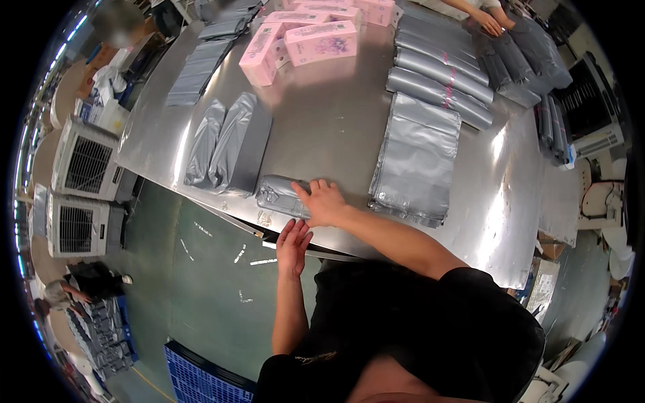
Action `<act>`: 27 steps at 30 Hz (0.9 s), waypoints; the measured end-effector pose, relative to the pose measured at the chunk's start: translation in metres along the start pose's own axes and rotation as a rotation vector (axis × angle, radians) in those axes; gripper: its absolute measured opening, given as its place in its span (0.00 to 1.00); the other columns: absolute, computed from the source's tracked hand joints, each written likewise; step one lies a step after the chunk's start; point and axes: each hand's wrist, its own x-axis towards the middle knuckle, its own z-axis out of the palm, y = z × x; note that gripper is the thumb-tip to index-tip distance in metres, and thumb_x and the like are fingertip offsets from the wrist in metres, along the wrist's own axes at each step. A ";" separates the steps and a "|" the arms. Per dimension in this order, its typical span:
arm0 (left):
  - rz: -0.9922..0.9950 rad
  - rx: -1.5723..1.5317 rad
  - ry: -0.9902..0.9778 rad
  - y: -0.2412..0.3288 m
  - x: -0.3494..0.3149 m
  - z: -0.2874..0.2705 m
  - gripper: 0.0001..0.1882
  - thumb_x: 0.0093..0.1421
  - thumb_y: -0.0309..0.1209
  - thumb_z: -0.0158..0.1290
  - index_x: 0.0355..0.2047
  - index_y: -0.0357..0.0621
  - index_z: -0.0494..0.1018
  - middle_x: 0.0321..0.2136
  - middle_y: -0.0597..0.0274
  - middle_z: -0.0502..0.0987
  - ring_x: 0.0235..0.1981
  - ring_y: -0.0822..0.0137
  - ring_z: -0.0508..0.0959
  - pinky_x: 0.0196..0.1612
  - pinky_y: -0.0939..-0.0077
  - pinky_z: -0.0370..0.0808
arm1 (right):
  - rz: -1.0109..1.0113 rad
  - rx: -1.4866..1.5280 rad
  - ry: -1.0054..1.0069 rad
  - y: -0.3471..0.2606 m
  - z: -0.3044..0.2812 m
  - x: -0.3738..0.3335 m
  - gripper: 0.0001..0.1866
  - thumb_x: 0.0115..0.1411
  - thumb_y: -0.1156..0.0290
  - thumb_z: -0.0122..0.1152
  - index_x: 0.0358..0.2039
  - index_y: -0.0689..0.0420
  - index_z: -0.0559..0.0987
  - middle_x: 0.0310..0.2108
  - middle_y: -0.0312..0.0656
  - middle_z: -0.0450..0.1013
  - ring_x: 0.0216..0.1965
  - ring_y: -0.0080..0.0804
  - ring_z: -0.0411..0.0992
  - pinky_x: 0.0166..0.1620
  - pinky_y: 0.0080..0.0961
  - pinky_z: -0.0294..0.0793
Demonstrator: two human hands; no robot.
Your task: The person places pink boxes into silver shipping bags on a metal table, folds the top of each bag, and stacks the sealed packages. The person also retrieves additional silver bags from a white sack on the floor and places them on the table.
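Note:
A small grey plastic-wrapped package (275, 192) lies near the table's front edge. My right hand (325, 203) reaches across from the right and rests on its right end, fingers spread. Just below, at the table edge, my left hand (293, 247) is raised with fingers stretched out and nothing visible in it. Left of the package stand two larger grey bagged packs (232, 148), side by side and touching. To the right lies a flat stack of grey plastic mailing bags (418, 158).
The metal table (329, 127) bears pink boxes (321, 43) at the back, overlapping bundles of grey bags (440, 74) at back right and more grey bags (201, 67) at back left. A co-worker's hands (489, 21) touch grey packs. A blue pallet (201, 376) lies on the floor.

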 end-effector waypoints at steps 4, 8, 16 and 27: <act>-0.183 -0.099 -0.229 -0.007 0.033 -0.006 0.27 0.72 0.45 0.52 0.62 0.39 0.66 0.52 0.53 0.77 0.52 0.56 0.79 0.55 0.57 0.79 | 0.095 0.409 -0.047 0.020 0.003 -0.020 0.64 0.42 0.51 0.78 0.76 0.49 0.51 0.59 0.59 0.66 0.57 0.57 0.70 0.60 0.47 0.71; -0.022 -0.086 -0.177 0.014 0.016 0.047 0.24 0.70 0.48 0.54 0.56 0.42 0.71 0.46 0.55 0.80 0.48 0.56 0.81 0.50 0.55 0.81 | 0.065 0.418 -0.002 0.008 -0.028 -0.086 0.51 0.48 0.48 0.75 0.71 0.42 0.61 0.60 0.59 0.67 0.53 0.57 0.74 0.55 0.43 0.76; -0.225 -0.115 -0.247 0.016 0.038 0.099 0.21 0.64 0.41 0.56 0.53 0.42 0.73 0.47 0.55 0.79 0.49 0.55 0.79 0.56 0.55 0.76 | -0.042 0.423 0.467 0.034 -0.008 -0.172 0.19 0.64 0.46 0.63 0.42 0.49 0.80 0.58 0.47 0.71 0.43 0.50 0.79 0.46 0.41 0.80; -0.155 -0.128 -0.334 0.078 0.021 0.161 0.23 0.67 0.42 0.56 0.57 0.42 0.71 0.50 0.57 0.79 0.51 0.56 0.79 0.55 0.55 0.77 | 0.754 0.127 -0.482 0.119 0.020 -0.457 0.26 0.60 0.54 0.68 0.56 0.51 0.79 0.57 0.45 0.75 0.57 0.46 0.74 0.58 0.43 0.76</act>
